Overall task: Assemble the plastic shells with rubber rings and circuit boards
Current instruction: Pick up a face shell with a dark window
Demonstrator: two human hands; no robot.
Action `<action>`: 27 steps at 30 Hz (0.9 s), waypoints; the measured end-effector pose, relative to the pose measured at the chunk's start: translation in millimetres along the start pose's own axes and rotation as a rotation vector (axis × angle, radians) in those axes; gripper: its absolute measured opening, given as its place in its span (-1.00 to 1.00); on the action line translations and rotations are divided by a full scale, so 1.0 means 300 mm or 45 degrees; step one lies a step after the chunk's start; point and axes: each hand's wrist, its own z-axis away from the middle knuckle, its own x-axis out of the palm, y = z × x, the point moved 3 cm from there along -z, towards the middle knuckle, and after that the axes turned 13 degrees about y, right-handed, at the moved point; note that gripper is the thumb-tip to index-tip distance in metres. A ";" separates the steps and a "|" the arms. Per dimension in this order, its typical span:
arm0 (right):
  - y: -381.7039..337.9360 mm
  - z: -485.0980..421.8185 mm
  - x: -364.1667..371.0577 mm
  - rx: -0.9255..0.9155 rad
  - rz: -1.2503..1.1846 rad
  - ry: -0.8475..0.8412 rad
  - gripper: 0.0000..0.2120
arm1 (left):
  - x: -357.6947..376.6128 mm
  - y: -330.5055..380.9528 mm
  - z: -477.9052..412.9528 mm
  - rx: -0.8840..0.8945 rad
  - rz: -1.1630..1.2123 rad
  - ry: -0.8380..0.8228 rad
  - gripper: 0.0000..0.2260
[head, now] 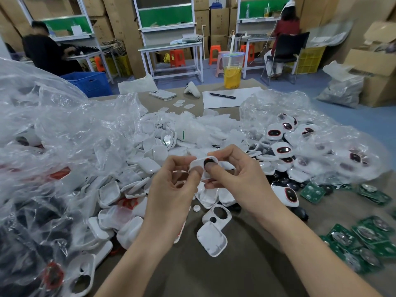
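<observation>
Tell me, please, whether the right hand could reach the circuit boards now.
Likely yes, once freed: the right hand and left hand both hold a shell, but the boards lie uncovered to its right.

The left hand (171,189) and right hand (237,181) are bare. The left forearm (137,260) and right forearm (300,249) are also uncovered, right down to the picture's lower edge. The fingernails (198,169) are trimmed short. The right thumb tip (211,168) looks darkened; grime or shadow, it cannot be told.

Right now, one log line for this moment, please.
left hand: holds shell | right hand: pinches shell, thumb on dark ring | boards: untouched, right
</observation>
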 end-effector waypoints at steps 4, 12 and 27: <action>-0.004 -0.006 -0.005 0.010 0.042 -0.028 -0.89 | -0.006 -0.003 -0.001 -0.024 0.037 0.031 -0.92; -0.005 -0.002 -0.021 0.082 0.211 -0.028 -0.84 | -0.015 -0.002 0.003 -0.031 -0.027 -0.061 -0.90; -0.018 0.144 -0.228 0.378 0.599 -0.300 -0.86 | -0.181 -0.050 0.069 0.875 -1.058 -0.079 -0.86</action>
